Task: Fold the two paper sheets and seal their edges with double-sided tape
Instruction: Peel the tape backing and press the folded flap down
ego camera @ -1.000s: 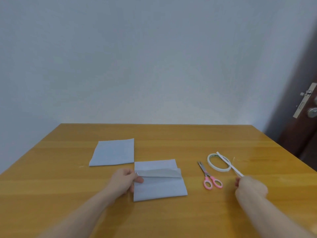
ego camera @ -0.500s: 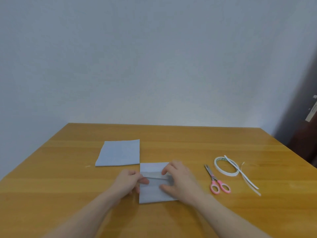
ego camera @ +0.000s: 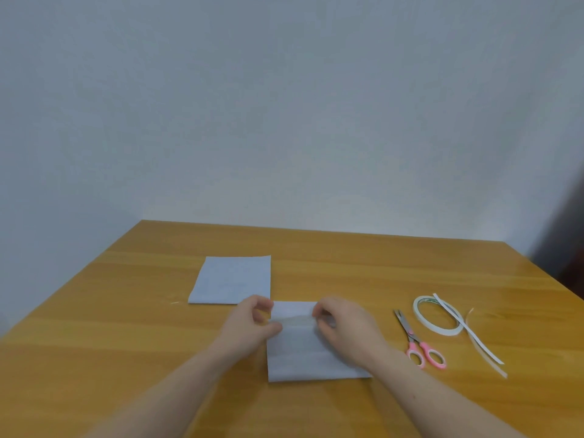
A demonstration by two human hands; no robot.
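A folded white paper sheet (ego camera: 297, 352) lies on the wooden table (ego camera: 126, 327) in front of me, its top flap partly lifted. My left hand (ego camera: 252, 324) pinches the flap's left end with thumb and curled fingers. My right hand (ego camera: 344, 327) pinches the flap's right end and covers the sheet's right part. A second folded sheet (ego camera: 232, 279) lies flat farther back to the left. The roll of double-sided tape (ego camera: 437, 316) sits to the right, with peeled white backing strips (ego camera: 467, 330) across it.
Pink-handled scissors (ego camera: 418, 343) lie between the near sheet and the tape roll. A plain wall stands behind the table's far edge. A dark door edge (ego camera: 568, 248) shows at the far right.
My right hand let go of the backing strip, which now lies by the tape roll, and moved left onto the near sheet. Both hands now grip the flap's ends.
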